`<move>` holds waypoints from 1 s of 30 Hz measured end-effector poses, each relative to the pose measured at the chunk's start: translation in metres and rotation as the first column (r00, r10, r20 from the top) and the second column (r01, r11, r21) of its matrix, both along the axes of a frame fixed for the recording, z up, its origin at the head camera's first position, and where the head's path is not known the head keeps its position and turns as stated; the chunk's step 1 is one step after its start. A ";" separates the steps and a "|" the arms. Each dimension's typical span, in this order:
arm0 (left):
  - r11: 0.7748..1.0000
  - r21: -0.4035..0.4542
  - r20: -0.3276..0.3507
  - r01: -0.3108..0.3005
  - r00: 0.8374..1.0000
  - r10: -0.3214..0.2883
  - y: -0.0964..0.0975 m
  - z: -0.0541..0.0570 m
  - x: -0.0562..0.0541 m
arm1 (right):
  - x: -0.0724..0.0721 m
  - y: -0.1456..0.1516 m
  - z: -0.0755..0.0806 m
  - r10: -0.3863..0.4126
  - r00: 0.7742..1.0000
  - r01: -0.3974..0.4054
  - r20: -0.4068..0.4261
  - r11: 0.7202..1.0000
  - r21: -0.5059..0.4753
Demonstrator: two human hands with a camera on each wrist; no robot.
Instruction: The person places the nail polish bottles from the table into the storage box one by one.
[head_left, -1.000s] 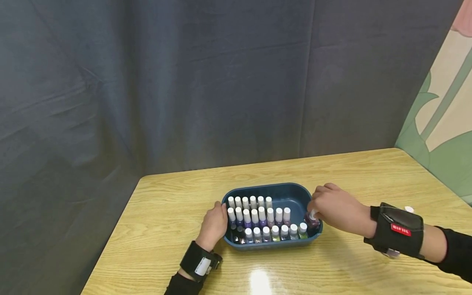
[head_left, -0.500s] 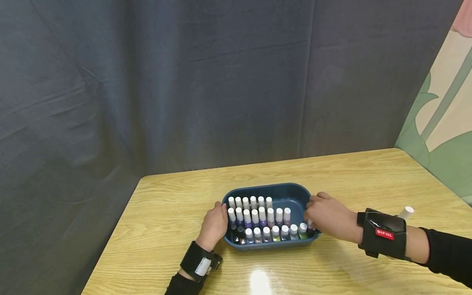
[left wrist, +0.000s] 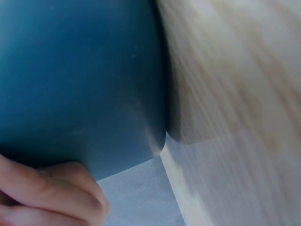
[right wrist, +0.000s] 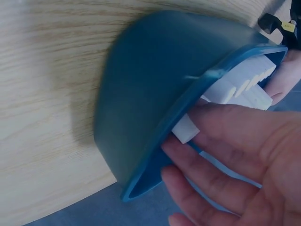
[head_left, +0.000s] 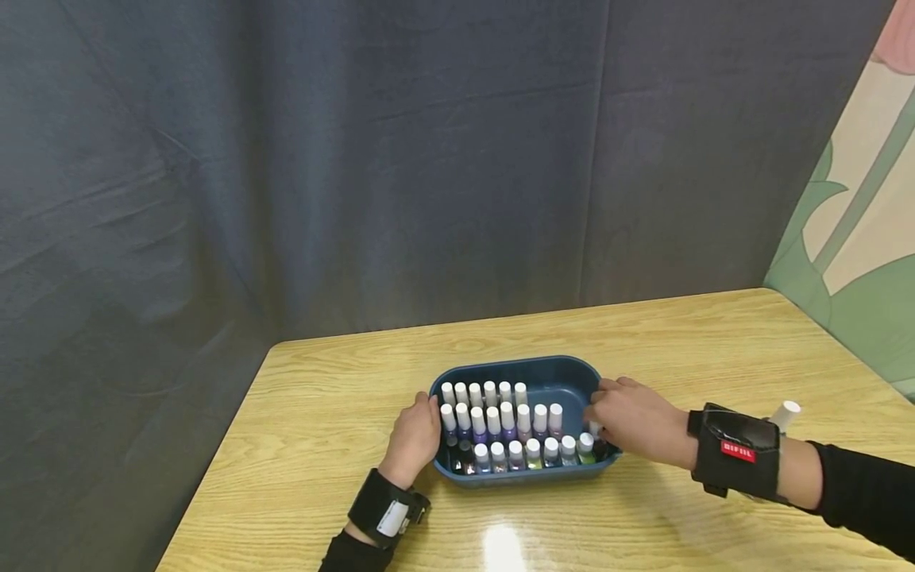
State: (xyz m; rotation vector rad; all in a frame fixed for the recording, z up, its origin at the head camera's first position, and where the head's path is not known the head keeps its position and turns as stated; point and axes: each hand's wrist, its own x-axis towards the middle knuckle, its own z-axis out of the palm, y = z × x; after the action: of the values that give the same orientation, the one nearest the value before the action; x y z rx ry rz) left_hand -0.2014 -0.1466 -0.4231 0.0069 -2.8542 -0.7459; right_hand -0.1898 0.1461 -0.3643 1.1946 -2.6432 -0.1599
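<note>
A dark blue oval plastic basin [head_left: 515,479] stands on the table with several nail polish bottles [head_left: 507,417] in it, upright in rows, mostly white-capped. My left hand [head_left: 413,437] grips the basin's left end, fingers bent at the rim; the left wrist view shows the bent fingers [left wrist: 56,193] against the blue wall. At the right end, my right hand [head_left: 639,421] reaches over the rim and pinches a nail polish bottle by its white cap [right wrist: 185,129] between thumb and fingers. That bottle's body is mostly hidden by the hand and basin wall.
Behind the right wrist, another white cap [head_left: 786,413] sticks up from the wooden table [head_left: 322,413]; the wrist covers the rest of it. A dark grey curtain [head_left: 429,159] hangs at the back, and a painted panel [head_left: 858,238] stands at the right.
My right hand has lowered the dark red bottle into the basin's front right corner and shifted slightly left. The left hand has stayed at the rim.
</note>
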 end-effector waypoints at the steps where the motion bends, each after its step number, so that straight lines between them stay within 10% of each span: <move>1: 1.000 -0.001 -0.002 0.000 1.000 0.000 0.000 0.000 0.000 | -0.001 0.000 0.000 0.002 1.000 -0.002 0.004 1.000 -0.002; 11: 1.000 0.000 -0.003 0.006 1.000 -0.006 0.000 0.000 -0.001 | -0.001 0.012 0.018 -0.060 0.996 0.066 0.064 0.994 -0.084; 20: 1.000 0.005 0.012 0.008 1.000 -0.008 0.000 0.001 -0.001 | -0.009 0.081 0.043 -0.227 0.973 0.229 0.033 0.961 -0.153; 30: 1.000 0.014 0.005 0.007 1.000 -0.007 -0.002 0.001 0.002 | -0.022 0.170 0.026 -0.458 0.824 0.459 0.334 0.885 0.081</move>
State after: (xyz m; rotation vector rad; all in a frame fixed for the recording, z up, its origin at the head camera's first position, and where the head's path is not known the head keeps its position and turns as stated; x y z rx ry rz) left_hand -0.1996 -0.1485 -0.4220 0.0008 -2.8553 -0.7677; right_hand -0.2114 0.3158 -0.3381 0.5948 -3.2022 -0.0261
